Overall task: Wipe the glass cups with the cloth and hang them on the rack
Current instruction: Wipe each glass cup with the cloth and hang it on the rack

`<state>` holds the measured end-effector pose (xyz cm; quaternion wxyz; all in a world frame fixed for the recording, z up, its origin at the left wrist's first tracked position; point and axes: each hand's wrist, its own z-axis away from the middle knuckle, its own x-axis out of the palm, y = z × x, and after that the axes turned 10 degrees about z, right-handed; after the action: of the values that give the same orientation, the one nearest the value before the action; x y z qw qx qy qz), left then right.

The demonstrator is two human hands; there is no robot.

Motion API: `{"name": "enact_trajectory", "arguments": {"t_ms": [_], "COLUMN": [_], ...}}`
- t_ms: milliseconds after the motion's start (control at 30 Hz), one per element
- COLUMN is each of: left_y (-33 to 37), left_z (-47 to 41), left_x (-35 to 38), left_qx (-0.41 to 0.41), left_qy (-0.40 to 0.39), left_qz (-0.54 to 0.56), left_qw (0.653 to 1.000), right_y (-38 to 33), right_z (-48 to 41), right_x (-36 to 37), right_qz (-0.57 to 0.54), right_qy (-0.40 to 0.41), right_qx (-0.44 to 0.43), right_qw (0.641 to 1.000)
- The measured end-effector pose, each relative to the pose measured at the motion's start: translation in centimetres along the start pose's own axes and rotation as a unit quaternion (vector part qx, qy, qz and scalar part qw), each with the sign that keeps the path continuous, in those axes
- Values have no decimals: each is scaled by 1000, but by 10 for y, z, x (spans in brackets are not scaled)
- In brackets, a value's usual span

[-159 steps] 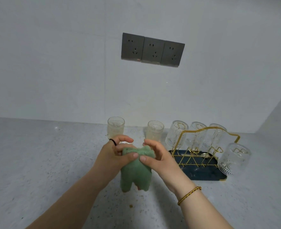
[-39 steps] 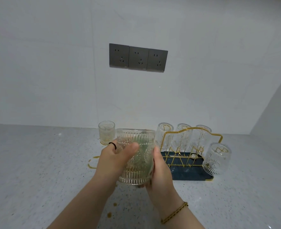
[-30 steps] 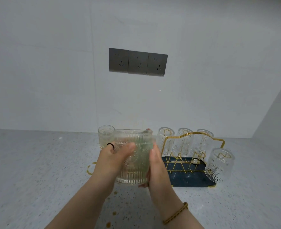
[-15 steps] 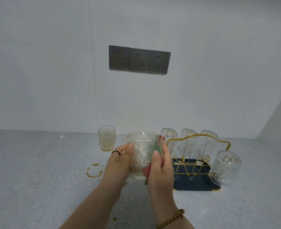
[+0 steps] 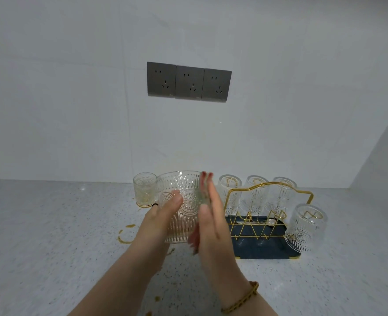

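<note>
Step in hand: I judge I'm at the end of wiping this glass cup [image 5: 184, 206] — it is upright and lifted off the counter [image 5: 51, 224], in front of me at centre.
Left hand [image 5: 159, 222]: grasping the cup by its left wall, thumb across the embossed front.
Right hand [image 5: 211, 224]: fingers straight and flat, palm against the cup's right side; not clenched. I cannot tell whether it presses anything to the glass.
Cloth: not visible to me now, so I cannot say where it is.
Rack [image 5: 268, 213]: gold wire on a dark tray, just right of my hands; three cups hang upside down along its far row and a fourth upturned cup [image 5: 307, 226] sits at the near right end.
Other cup [image 5: 144, 189]: upright on the counter, far left of the held one, probably not yet wiped.
Counter marks: amber ring stain [image 5: 125, 233] near left of the cup, drips nearer me.
Next move: turn the cup mouth-down and carry it right to a free prong — any such prong is hard to make out from here, so I'd go slowly to avoid knocking the hung glasses.
</note>
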<state>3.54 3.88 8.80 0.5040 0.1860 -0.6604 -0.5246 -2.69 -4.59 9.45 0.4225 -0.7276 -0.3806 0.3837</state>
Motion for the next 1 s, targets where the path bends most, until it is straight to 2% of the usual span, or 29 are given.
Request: {"name": "enact_trajectory", "arguments": {"t_ms": [33, 100, 133, 167, 200, 267, 300, 367, 433, 467, 533, 600, 633, 700, 767, 800, 867, 1000], "left_y": [2, 7, 7, 8, 9, 7, 6, 7, 8, 9, 14, 15, 14, 9, 5, 5, 8, 9], "left_z": [1, 5, 5, 6, 9, 8, 7, 6, 6, 7, 8, 8, 9, 8, 6, 6, 7, 5], "left_x": [1, 3, 3, 4, 5, 5, 6, 5, 5, 3, 4, 4, 3, 3, 0, -1, 2, -2], "left_qx": [4, 32, 40, 43, 41, 42, 47, 45, 33, 32, 37, 52, 48, 29, 26, 30, 29, -15], "left_qy": [-8, -6, -26, -49, -58, -28, -24, -27, -29, -33, -29, -34, -34, -27, -32, -26, -16, -54], "left_qz": [-3, -31, -25, -17, -15, -11, -13, -21, -11, -12, -18, -12, -11, -3, 3, 6, 12, 44], "left_qw": [1000, 999, 999, 998, 997, 999, 999, 998, 999, 999, 999, 998, 998, 999, 999, 999, 999, 997], "right_y": [0, 7, 9, 11, 8, 6, 7, 6, -2, -3, -2, -1, 0, -5, -4, -7, -9, -1], "right_z": [3, 5, 2, -2, -5, -13, -14, -8, 4, 8, 10, 6, 2, -5, -11, -9, -3, 2], "right_x": [8, 15, 15, 12, 8, -4, -7, -7, 1, 8, 16, 16, 14, 3, -8, -11, -7, 9], "right_qz": [81, 227, 245, 243, 187, 10, -54, -86, -57, -7, 134, 196, 192, 41, -104, -136, -134, 33], "right_qy": [18, 52, 60, 55, 35, -23, -36, -26, -3, 12, 41, 55, 56, 11, -39, -48, -36, 10], "right_qx": [-64, -172, -194, -185, -142, -7, 42, 68, 34, -9, -121, -182, -172, -71, 28, 37, 30, -58], "right_qw": [995, 957, 948, 951, 972, 1000, 997, 994, 998, 1000, 983, 962, 965, 997, 993, 989, 990, 998]}}
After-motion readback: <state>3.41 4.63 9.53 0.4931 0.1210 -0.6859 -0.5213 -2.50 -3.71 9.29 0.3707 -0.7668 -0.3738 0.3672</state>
